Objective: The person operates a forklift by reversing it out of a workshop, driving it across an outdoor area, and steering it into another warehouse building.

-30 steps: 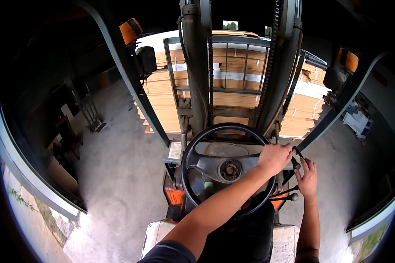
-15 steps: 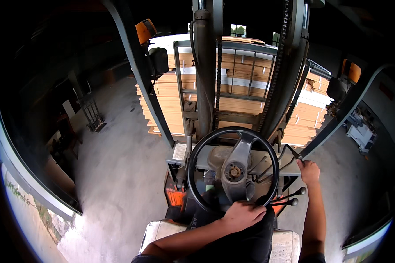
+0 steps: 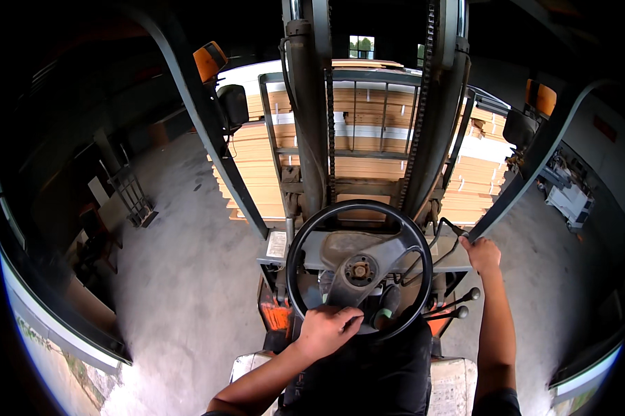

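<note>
I sit at a forklift's controls. My left hand (image 3: 330, 331) is closed on the lower part of the black steering wheel (image 3: 295, 256), whose spoke runs diagonally through the hub. My right hand (image 3: 484, 253) is closed around the end of a bent control lever (image 3: 451, 225) at the wheel's right. Two knobbed levers (image 3: 465, 303) stick out below that hand. Beyond the wheel stand the dark mast (image 3: 305, 118) and the load guard, with tall stacks of tan boards (image 3: 250, 166) and white strips behind them. My shoe shows through the wheel.
Overhead-guard posts (image 3: 187, 111) flank me, with orange lamps (image 3: 208, 61). On the left a hand truck (image 3: 129, 194) and dark furniture stand by the wall. A white machine (image 3: 568, 201) stands at the right. Bright doorway edges (image 3: 70, 333) curve along the lower left.
My left hand has moved down from the wheel's upper right to its bottom, turning the wheel, whose spokes now point differently. My right hand has shifted slightly upward on the lever.
</note>
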Demonstrator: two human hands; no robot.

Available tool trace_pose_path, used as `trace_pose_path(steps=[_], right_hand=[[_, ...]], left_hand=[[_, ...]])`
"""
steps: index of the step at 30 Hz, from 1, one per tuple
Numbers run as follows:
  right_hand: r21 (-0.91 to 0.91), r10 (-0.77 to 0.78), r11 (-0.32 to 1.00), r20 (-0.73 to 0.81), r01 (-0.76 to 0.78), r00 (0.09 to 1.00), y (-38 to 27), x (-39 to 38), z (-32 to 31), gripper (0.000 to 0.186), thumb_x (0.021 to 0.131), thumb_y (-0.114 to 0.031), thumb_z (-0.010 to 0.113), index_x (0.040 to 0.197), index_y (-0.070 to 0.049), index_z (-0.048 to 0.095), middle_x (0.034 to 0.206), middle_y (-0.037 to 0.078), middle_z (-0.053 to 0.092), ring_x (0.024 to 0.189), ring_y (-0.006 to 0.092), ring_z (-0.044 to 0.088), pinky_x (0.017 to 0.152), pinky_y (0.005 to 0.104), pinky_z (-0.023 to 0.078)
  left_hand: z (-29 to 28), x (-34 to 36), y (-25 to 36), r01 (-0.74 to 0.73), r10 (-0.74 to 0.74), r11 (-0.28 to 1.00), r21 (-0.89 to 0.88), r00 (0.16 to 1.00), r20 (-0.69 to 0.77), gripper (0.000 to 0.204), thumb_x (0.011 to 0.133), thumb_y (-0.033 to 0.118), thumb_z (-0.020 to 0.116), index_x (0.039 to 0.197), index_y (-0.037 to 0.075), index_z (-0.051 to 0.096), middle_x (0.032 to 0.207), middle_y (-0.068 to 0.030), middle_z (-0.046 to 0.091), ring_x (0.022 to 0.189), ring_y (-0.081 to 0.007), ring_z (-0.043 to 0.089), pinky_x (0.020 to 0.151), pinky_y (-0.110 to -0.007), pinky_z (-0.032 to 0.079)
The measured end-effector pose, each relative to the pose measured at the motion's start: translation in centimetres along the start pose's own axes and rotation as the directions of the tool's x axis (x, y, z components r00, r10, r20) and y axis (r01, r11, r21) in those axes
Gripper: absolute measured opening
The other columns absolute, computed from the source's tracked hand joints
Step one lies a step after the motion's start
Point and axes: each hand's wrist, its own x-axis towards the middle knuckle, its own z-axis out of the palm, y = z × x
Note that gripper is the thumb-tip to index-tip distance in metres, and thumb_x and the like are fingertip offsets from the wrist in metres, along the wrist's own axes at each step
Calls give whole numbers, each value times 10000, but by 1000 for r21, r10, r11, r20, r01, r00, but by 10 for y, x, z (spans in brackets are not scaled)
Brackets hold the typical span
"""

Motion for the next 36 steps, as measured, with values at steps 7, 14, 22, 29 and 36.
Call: trace_pose_path(steps=[7, 14, 22, 29, 36], right_hand=[[28, -4, 1000, 12, 4, 1000, 7, 5, -4, 902, 950, -803, 415, 1025, 23, 769, 1085, 273, 737, 1091, 425, 697, 948, 494, 551], [9, 23, 1000, 12, -23, 1000, 7, 3, -4, 911, 934, -814, 435, 1086, 24, 757, 1116, 270, 733, 1098, 427, 696, 953, 492, 551], [11, 37, 999, 13, -37, 999, 3, 8, -5, 907, 924, -821, 446, 1100, 11, 760, 1114, 270, 736, 1100, 430, 699, 955, 497, 556], [18, 26, 1000, -6, -26, 1000, 1, 17, -2, 893, 923, -818, 455, 987, 9, 786, 1052, 264, 748, 1059, 427, 713, 939, 499, 562], [37, -6, 999, -17, 7, 1000, 3, 20, -7, 851, 936, -796, 465, 870, -14, 793, 942, 266, 745, 983, 440, 717, 880, 507, 569]], left_hand=[[3, 6, 7, -25, 25, 1000, -12, 1000, -15, 119, 850, 143, 782, 945, 139, 711, 742, -57, 712, 629, -283, 691, 570, -390, 551], [-1, 4, 9, -7, 7, 1000, 1, 1000, 17, 109, 847, 101, 791, 940, 101, 734, 807, -71, 755, 646, -261, 715, 571, -354, 560], [2, 9, 10, 1, -1, 1000, -1, 1000, 15, 102, 841, 117, 796, 926, 115, 741, 781, -53, 743, 632, -240, 702, 565, -345, 553], [11, 17, 11, -8, 8, 1000, -18, 1000, 12, 101, 839, 126, 799, 923, 129, 744, 727, -45, 712, 609, -237, 685, 553, -348, 543], [29, 32, 19, -11, 18, 998, -66, 995, 100, 101, 875, 185, 775, 947, 141, 720, 706, -52, 676, 629, -252, 679, 572, -373, 533]])
